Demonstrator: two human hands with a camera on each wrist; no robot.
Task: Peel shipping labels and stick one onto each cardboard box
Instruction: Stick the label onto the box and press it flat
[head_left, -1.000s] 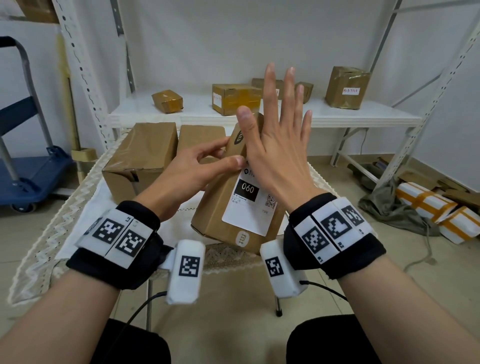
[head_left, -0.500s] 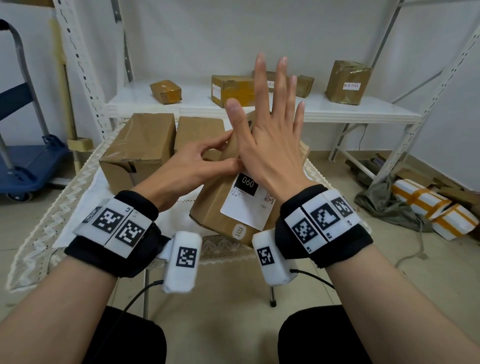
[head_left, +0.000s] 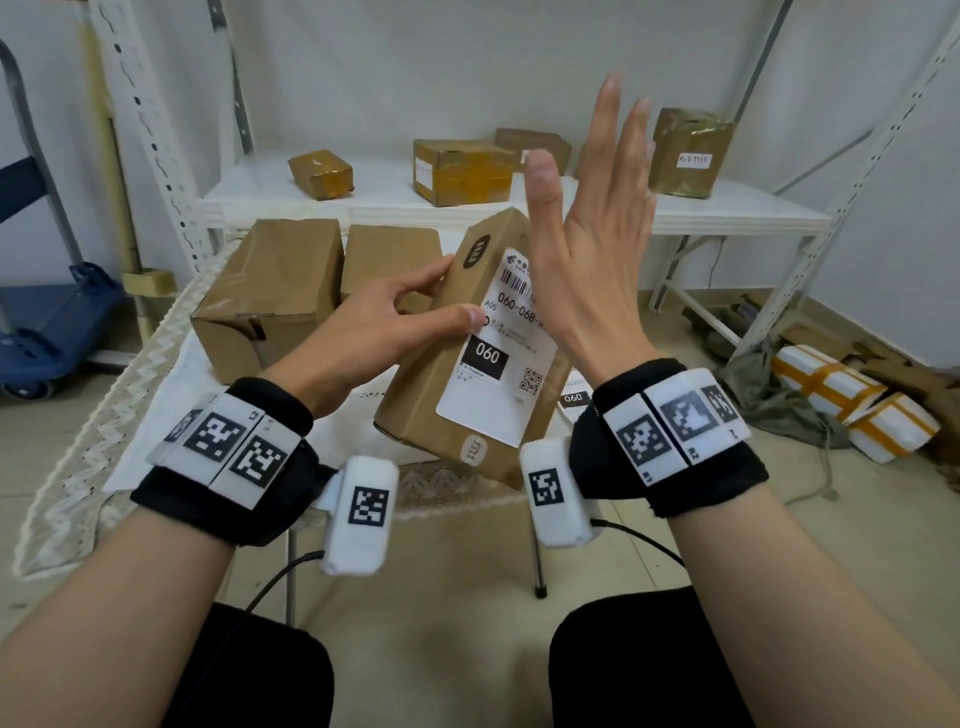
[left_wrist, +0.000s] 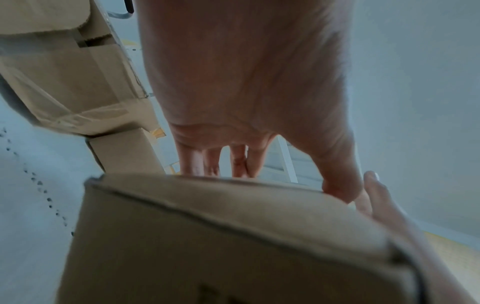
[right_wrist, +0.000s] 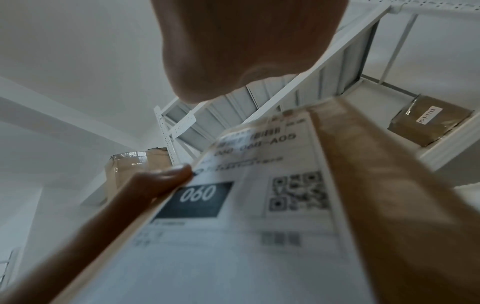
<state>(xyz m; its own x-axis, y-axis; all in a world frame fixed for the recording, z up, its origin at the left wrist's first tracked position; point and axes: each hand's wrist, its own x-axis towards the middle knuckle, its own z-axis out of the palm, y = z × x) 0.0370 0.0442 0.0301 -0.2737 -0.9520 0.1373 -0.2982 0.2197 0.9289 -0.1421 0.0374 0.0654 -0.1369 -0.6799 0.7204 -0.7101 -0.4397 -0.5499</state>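
Cardboard box (head_left: 470, 358) is being held tilted above the worktop's (head_left: 156, 395) front edge, its white shipping label (head_left: 498, 348) facing the person. The left hand (head_left: 374, 322) is gripping the box's left side, thumb lying on the label's edge and fingers (left_wrist: 213, 158) curling behind. The right hand (head_left: 592, 244) is hovering just beside the label, fingers straight and spread, holding nothing. Two plain boxes (head_left: 270, 291) are sitting behind on the worktop.

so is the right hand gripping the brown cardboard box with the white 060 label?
No: the right hand is open with straight fingers beside the brown cardboard box, which the left hand holds.
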